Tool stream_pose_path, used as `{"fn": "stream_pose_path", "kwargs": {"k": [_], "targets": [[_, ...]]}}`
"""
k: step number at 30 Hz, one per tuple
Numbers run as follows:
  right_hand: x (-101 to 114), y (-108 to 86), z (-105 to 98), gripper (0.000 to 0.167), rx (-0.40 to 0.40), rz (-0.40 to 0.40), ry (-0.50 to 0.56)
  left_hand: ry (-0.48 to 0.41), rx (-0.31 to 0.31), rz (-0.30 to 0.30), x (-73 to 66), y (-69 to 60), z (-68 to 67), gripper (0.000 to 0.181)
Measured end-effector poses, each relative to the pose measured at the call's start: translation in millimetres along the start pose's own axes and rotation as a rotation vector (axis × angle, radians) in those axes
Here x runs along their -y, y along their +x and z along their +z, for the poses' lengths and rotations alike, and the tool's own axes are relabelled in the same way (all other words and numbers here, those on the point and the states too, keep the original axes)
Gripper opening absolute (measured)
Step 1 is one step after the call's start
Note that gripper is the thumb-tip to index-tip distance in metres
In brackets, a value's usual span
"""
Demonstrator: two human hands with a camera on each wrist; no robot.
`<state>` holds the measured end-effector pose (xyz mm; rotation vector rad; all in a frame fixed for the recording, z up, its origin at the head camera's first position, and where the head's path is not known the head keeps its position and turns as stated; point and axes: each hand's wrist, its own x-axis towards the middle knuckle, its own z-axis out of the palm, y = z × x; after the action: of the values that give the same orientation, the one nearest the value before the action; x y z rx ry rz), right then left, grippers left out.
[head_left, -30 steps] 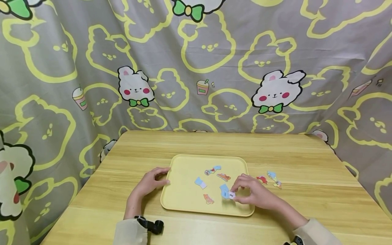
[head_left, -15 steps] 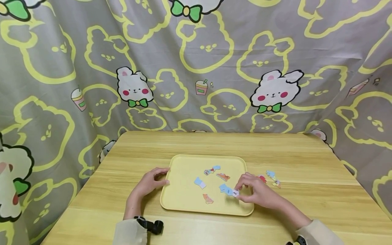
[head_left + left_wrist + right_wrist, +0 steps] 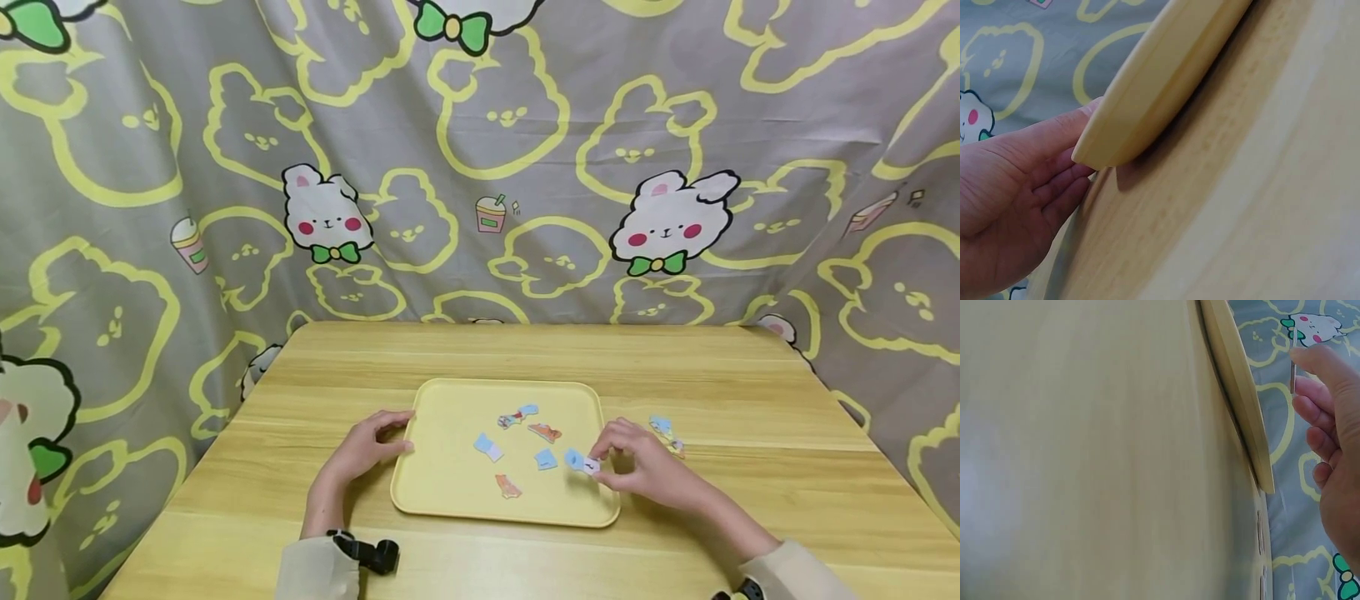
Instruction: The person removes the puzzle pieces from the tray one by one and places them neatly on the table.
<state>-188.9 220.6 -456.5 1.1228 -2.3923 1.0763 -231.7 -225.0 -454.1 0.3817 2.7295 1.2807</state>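
My left hand holds the left edge of a yellow tray. In the left wrist view its thumb touches the tray's rim, with the other fingers low beside the edge. Over the tray's right side, my right hand pinches a small blue-and-white puzzle piece with a dark mark. The right wrist view shows this piece edge-on between thumb and fingers, raised above the tray. On the tray lie a blue piece, a blue-and-lilac piece, orange pieces and a multicoloured piece.
More colourful pieces lie on the wooden table right of the tray, partly behind the right hand. A patterned grey curtain hangs along the table's back and sides. A black wrist camera sits at the left sleeve.
My right hand has moved right with the pinched piece, leaving a blue piece apart from it on the tray. My left hand stays at the tray's edge.
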Motion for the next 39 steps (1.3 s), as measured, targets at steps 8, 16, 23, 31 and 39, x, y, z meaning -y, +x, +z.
{"fn": "stream_pose_path", "kwargs": {"k": [8,16,23,31,39], "targets": [[-3.4,-8.2,-9.3,0.033,-0.022,0.046,-0.025,-0.006,0.005,-0.009,-0.6,-0.8,-0.9,0.053],[-7.3,-17.1,-20.8,0.034,-0.060,0.071,-0.052,-0.005,0.008,-0.003,0.1,-1.3,-0.2,0.053],[-11.7,-25.5,-30.5,0.034,-0.086,0.092,-0.091,-0.005,0.003,-0.017,-0.1,-1.1,0.3,0.053],[-17.1,-35.3,-40.9,0.035,-0.124,0.126,-0.140,-0.016,0.010,-0.004,-3.2,-1.0,-1.6,0.053],[-21.2,-44.1,-50.8,0.033,-0.142,0.192,-0.196,-0.019,0.006,-0.012,-0.8,0.5,-0.2,0.053]]}}
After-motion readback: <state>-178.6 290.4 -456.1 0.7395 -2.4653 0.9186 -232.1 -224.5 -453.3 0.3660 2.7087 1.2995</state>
